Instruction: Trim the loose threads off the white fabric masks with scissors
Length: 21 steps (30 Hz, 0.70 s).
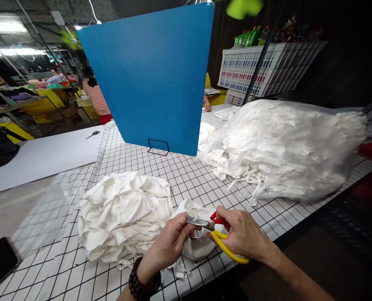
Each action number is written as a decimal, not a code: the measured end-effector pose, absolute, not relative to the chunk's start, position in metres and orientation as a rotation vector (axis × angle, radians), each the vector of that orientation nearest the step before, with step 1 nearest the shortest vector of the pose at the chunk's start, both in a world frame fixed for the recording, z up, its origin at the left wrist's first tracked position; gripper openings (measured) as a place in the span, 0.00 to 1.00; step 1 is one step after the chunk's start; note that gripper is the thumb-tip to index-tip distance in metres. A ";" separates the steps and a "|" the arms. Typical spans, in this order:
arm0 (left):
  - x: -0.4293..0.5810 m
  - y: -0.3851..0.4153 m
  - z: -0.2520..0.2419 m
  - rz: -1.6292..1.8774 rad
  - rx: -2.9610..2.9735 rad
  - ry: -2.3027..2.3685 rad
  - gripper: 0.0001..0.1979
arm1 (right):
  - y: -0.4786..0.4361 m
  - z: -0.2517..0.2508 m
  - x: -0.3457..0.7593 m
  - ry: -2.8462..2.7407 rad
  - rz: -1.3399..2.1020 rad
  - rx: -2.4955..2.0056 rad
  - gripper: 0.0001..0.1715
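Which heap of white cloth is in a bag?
The big heap of white cloth pieces at the right, wrapped in clear plastic. The smaller loose pile of white cloth beside the left hand lies bare.

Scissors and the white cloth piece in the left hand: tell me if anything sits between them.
Nothing visible does. The scissors in the right hand have their blades right at the cloth piece pinched by the left hand; the cloth heap lies off to the left.
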<state>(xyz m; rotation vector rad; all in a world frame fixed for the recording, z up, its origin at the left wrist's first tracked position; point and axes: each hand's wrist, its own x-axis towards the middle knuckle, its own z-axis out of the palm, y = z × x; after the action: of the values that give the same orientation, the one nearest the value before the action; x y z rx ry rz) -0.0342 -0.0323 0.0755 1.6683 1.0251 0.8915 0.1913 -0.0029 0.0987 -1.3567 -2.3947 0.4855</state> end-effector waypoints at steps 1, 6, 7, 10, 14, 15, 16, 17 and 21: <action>-0.034 -0.032 0.075 0.895 1.641 1.015 0.13 | -0.003 0.097 0.192 -2.383 0.507 -1.352 0.19; -0.035 -0.027 0.076 0.918 1.602 1.058 0.15 | 0.008 0.080 0.202 -2.101 0.993 -1.298 0.23; -0.034 -0.025 0.074 0.921 1.650 1.106 0.15 | 0.013 0.074 0.206 -1.969 1.142 -1.278 0.23; -0.026 -0.021 0.055 0.884 1.869 1.356 0.12 | 0.031 0.052 0.216 -1.467 1.490 -1.288 0.22; -0.009 -0.016 0.008 0.677 1.975 1.650 0.28 | 0.043 0.016 0.229 -1.124 1.686 -1.445 0.26; -0.005 -0.014 -0.002 0.650 1.966 1.669 0.27 | 0.044 0.009 0.232 -1.185 1.661 -1.512 0.25; -0.003 -0.011 -0.009 0.641 1.957 1.673 0.22 | 0.044 0.002 0.235 -1.284 1.576 -1.602 0.24; -0.002 -0.009 -0.013 0.641 1.950 1.664 0.17 | 0.045 -0.003 0.239 -1.393 1.439 -1.699 0.23; -0.031 -0.004 0.023 0.745 1.922 1.645 0.12 | 0.063 -0.010 0.247 -1.574 0.834 -1.950 0.17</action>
<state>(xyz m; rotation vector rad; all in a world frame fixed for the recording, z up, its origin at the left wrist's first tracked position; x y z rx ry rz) -0.0307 -0.0041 0.0229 1.9216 1.6446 0.7451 0.2470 0.0629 -0.0101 -1.9496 -1.5739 0.8342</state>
